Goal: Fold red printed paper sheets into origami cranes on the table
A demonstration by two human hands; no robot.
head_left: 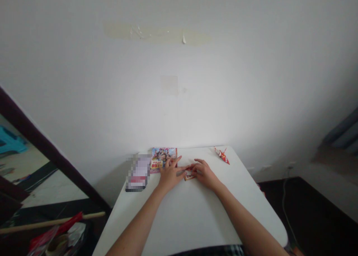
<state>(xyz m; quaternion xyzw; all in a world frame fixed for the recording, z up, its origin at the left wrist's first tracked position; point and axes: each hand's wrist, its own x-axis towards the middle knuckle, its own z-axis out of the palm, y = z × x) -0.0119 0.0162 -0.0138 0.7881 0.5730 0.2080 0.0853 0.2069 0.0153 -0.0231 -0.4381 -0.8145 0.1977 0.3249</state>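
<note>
A small folded piece of printed paper (189,176) lies on the white table between my hands. My right hand (207,175) is closed on its right part, with fingertips bent down and pressed together. My left hand (169,177) has its fingers spread over the edge of a colourful printed leaflet (156,164), and its thumb reaches across to the folded paper. The fingertips partly cover the paper, so its full shape is hidden. Towards the back right of the table, a red and white origami crane (222,155) stands apart from both hands.
A phone-like object (138,173), blurred by pixelation, lies at the left edge of the white table (190,215). The table's back meets a pale wall (195,118). Lower left are a wooden stick (93,215) and a bin (81,235) with rubbish. A cable (284,200) hangs at right.
</note>
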